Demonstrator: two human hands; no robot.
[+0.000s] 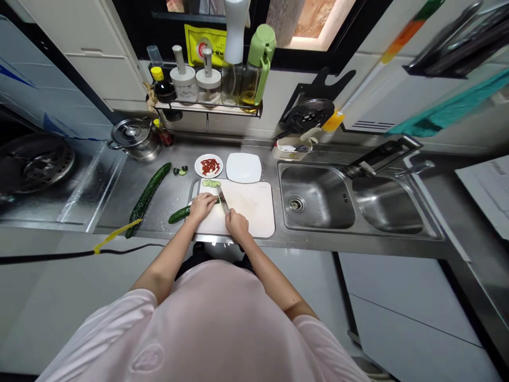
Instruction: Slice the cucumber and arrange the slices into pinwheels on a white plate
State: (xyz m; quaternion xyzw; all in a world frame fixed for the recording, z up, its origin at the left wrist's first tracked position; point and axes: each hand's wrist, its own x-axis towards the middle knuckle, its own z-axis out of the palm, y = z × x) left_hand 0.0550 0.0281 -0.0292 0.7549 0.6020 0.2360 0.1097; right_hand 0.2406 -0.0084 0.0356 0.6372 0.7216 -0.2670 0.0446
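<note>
My left hand (pixel 202 206) is closed over a cut cucumber (pixel 180 214), whose dark green length sticks out to the left past the white cutting board (pixel 258 209). In my right hand (pixel 237 224) is the handle of a knife (pixel 223 199); its blade points away from me, beside the cucumber's cut end near my left fingertips. Thin pale cucumber slices (pixel 211 183) lie overlapped at the board's upper left. A whole cucumber (pixel 149 196) rests on the steel counter to the left, with small cucumber end pieces (pixel 182 171) near its far end.
Behind the board stand a plate of chopped red pieces (pixel 210 166) and a white square plate (pixel 244 167). A lidded pot (pixel 135 139) is at the back left. To the right is a double sink (pixel 318 196). A bottle rack (pixel 207 107) hangs above the counter.
</note>
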